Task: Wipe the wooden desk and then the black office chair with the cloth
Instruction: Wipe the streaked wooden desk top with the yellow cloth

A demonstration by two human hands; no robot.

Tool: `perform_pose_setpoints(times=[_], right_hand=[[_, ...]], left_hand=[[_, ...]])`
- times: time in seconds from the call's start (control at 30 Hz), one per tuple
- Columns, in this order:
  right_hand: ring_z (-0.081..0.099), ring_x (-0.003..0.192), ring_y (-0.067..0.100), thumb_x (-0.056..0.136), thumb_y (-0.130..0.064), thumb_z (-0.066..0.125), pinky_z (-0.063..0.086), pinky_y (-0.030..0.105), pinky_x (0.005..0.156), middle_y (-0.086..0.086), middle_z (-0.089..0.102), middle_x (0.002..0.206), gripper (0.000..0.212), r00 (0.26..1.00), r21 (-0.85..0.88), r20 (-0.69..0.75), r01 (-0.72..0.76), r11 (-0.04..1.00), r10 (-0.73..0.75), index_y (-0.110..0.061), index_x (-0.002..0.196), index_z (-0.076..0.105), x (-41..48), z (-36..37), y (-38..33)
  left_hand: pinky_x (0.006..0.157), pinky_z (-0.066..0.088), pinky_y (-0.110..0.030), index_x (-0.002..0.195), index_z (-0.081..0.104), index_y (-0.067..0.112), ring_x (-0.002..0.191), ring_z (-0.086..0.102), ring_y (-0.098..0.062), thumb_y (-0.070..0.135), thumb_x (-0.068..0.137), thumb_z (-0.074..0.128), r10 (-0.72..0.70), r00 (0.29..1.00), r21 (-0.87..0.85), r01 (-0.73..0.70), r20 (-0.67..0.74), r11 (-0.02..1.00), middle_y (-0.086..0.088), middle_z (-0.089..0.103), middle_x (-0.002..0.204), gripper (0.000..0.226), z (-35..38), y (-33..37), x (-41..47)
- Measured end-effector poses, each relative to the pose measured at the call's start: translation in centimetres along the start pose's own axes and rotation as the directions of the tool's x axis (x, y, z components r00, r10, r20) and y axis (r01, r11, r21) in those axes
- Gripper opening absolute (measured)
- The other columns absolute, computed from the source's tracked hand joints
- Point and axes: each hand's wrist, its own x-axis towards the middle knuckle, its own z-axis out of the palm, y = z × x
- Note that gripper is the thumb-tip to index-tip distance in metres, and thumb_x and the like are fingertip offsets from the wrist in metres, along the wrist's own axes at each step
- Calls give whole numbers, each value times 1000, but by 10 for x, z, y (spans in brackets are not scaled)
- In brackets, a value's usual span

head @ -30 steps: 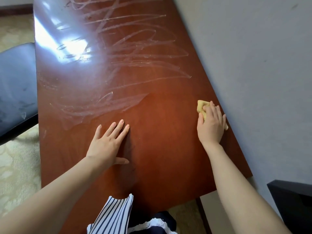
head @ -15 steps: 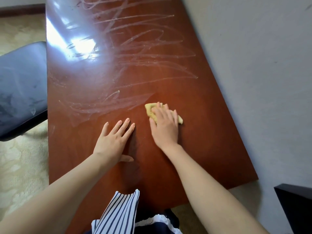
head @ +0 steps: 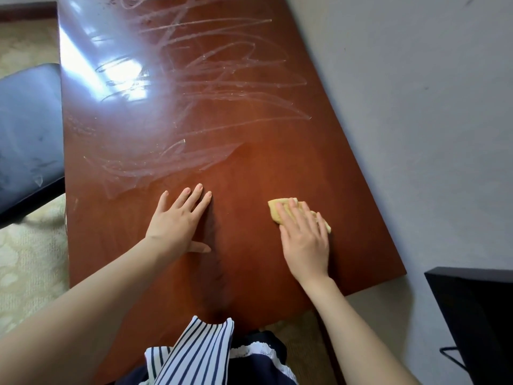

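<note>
The reddish wooden desk (head: 249,112) runs away from me, its far half streaked with wet wipe marks. My right hand (head: 304,240) lies flat with straight fingers on a small yellow cloth (head: 274,211), pressing it onto the desk's near right part. My left hand (head: 177,220) rests flat on the wood a little to the left, fingers spread, holding nothing. The black office chair (head: 27,134) stands at the desk's left side, its seat dusty and smeared.
A grey wall (head: 416,107) runs along the desk's right edge. A black object (head: 477,315) stands at the lower right by the wall. Pale patterned carpet (head: 30,259) covers the floor on the left. My striped clothing (head: 200,354) hangs at the desk's near edge.
My right hand slid the cloth from the desk's right edge leftward to near my left hand, then back toward the right. My left hand stayed planted in place.
</note>
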Motion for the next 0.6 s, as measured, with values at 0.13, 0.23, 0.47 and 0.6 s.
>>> perform_pose_setpoints(times=[0.13,0.23,0.47,0.6], right_hand=[[44,131,28,89,-16,63,33,49,108,7,50,141,50,981,-8,-27,-195,981,194,-21,137,50,6,-10,40],[37,136,26,95,-19,54,27,46,111,7,44,146,46,920,3,-52,-390,921,390,-22,140,45,23,-14,66],[25,142,20,100,-24,40,15,48,112,-1,28,154,47,789,55,-38,-611,789,614,-31,146,32,92,-10,80],[19,143,21,101,-25,38,12,52,112,-1,23,156,48,774,48,14,-633,773,633,-33,147,27,131,-5,72]], left_hand=[[117,1,-47,148,-23,21,148,-8,-21,78,72,47,4,1000,0,-4,-9,1000,-2,-22,158,118,2,0,0],[117,1,-46,147,-24,21,147,-10,-21,79,72,46,10,1000,-8,-10,-15,1000,-2,-23,158,118,4,-1,0],[117,1,-43,145,-28,23,147,-10,-21,81,71,45,21,998,-18,-22,-58,1000,-2,-24,157,118,8,-3,2],[118,1,-41,141,-32,24,147,-10,-20,82,71,44,27,996,-18,-29,-80,999,-1,-24,157,119,9,-3,3]])
